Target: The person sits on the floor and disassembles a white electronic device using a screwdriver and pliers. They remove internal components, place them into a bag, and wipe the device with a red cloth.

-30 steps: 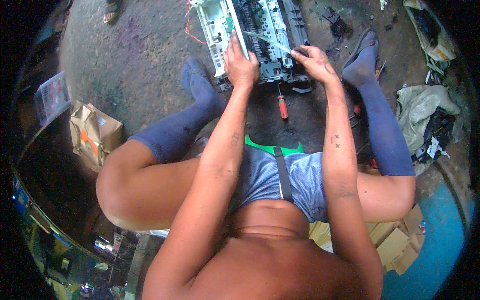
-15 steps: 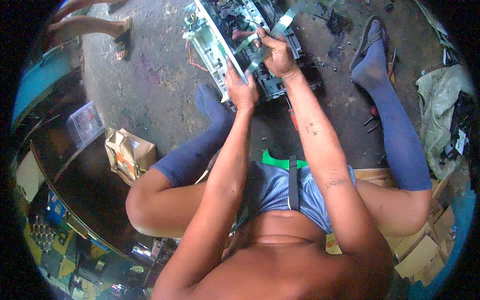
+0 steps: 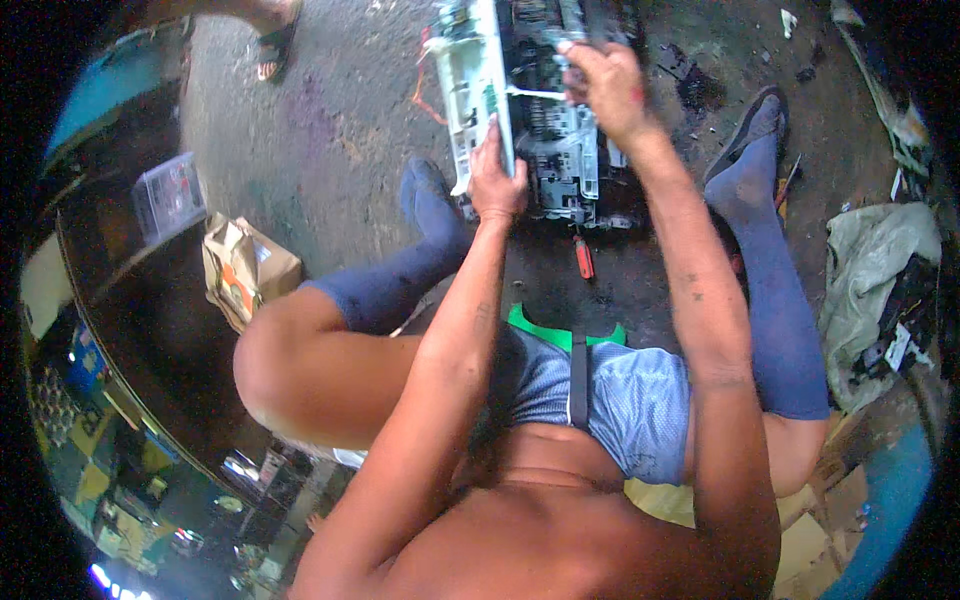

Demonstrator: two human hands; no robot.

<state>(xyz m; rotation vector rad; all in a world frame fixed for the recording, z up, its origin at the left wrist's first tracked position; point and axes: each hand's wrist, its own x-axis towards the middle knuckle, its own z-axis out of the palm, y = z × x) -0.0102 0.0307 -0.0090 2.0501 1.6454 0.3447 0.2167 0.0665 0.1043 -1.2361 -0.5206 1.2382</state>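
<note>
With outstretched left hand point(image 3: 498, 185), gripping white panel point(image 3: 497, 75) at machine's point(image 3: 565, 180) left edge; hovering above with curled right hand point(image 3: 612, 92), grip unclear.

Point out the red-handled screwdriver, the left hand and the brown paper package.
Red-handled screwdriver point(image 3: 585, 260): head view, on its handle.
Left hand point(image 3: 497, 187): head view, on its back.
Brown paper package point(image 3: 258, 268): head view, on its brown paper.

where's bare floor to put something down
The widest bare patch is the stained floor, bordered by the paper bag, the left sock and the opened machine. A smaller dark patch lies between that sock and the red screwdriver. Crowded: right of the machine, among black scraps, and around the grey sheet.
</note>
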